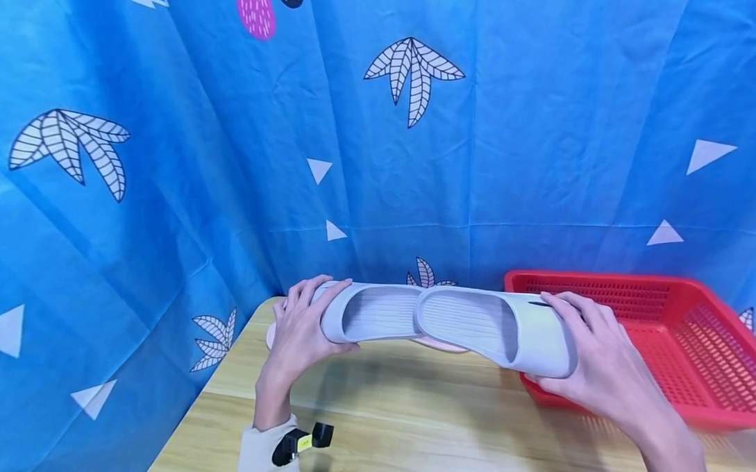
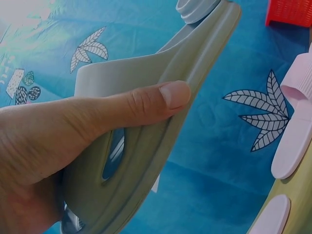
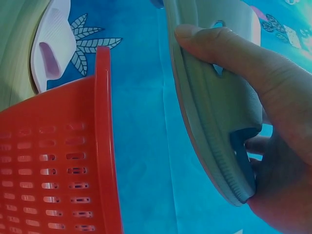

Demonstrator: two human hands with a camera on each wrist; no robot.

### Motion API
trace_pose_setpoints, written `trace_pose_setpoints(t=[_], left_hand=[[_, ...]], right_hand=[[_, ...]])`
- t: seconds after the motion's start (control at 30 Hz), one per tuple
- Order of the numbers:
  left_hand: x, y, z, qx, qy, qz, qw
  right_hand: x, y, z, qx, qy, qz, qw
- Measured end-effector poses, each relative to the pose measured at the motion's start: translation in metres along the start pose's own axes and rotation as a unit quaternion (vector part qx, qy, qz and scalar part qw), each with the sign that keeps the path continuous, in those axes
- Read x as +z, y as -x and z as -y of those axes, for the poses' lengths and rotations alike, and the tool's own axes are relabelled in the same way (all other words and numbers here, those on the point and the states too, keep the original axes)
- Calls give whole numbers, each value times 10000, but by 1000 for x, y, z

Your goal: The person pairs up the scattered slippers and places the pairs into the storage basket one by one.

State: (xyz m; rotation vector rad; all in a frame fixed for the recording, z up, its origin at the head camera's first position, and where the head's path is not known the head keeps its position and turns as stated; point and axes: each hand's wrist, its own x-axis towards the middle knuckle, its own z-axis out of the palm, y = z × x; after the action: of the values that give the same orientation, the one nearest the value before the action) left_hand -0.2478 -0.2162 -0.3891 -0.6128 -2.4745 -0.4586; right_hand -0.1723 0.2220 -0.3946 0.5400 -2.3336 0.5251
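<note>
- Closed snugly w/ L hand (image 1: pixel 302 327) round strap end of L grey slide (image 1: pixel 381 316); thumb along side of sole. Good spot: press on firm sole edge, don't squash strap.
- Beyond & below grip, on wood table (image 1: pixel 377 430): pair of pink slides (image 2: pixel 295 136). Best to stay high enough not to knock those.
- Btwn hands, up off table: heels lapped, R over L, apparently touching. Prob. handling both as one pair; press inward evenly, w/o bowing soles or letting lap slip.
- Closed likewise w/ R hand (image 1: pixel 599 358) round strap end of R grey slide (image 1: pixel 469 319), thumb on side. Match L in height & pressure, else might twist.
- Just R of R hand & lower: red plastic basket (image 3: pixel 104 122). Mind rim w/ knuckles & wrist; tilt slowly if near it.
</note>
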Motion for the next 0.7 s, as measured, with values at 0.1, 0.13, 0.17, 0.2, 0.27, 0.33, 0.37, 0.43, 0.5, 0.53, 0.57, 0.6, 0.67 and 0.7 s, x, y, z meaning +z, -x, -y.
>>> trace_pose_setpoints(t=[0.1, 0.13, 0.17, 0.2, 0.27, 0.33, 0.37, 0.43, 0.5, 0.53, 0.57, 0.6, 0.67, 0.7], left_hand=[[1, 0, -1, -4, 14, -44, 10000], [1, 0, -1, -3, 17, -50, 10000], [1, 0, -1, -6, 24, -53, 10000], [1, 0, -2, -12, 30, -51, 10000], [1, 1, -1, -35, 42, -40, 10000], [1, 1, -2, -54, 41, -25, 10000], [1, 1, -2, -61, 46, -20, 10000], [1, 1, -2, -61, 53, -9, 10000], [1, 1, -2, -51, 48, -11, 10000], [1, 0, -2, -48, 52, -14, 10000], [1, 0, -2, -41, 60, -27, 10000], [1, 0, -2, -35, 72, -36, 10000], [2, 0, -1, -19, 72, -70, 9999], [2, 0, -1, -13, 76, -84, 9999]], right_hand=[[1, -1, 2, -39, -24, -7, 10000], [2, -1, 2, -56, -33, -3, 10000], [2, -1, 2, -73, -36, 5, 10000], [3, -1, 2, -87, -40, 14, 10000], [4, -2, 3, -105, -51, 29, 9999], [5, -3, 4, -118, -42, 48, 9999], [5, -3, 5, -112, -32, 65, 9999], [6, -4, 6, -79, -6, 84, 9999], [5, -4, 7, -53, 21, 97, 9999], [5, -5, 8, -39, 37, 99, 9999], [5, -5, 8, -21, 54, 104, 9999], [4, -6, 9, -5, 64, 103, 9999], [4, -7, 11, 22, 83, 130, 9999], [3, -8, 12, 40, 85, 154, 9998]])
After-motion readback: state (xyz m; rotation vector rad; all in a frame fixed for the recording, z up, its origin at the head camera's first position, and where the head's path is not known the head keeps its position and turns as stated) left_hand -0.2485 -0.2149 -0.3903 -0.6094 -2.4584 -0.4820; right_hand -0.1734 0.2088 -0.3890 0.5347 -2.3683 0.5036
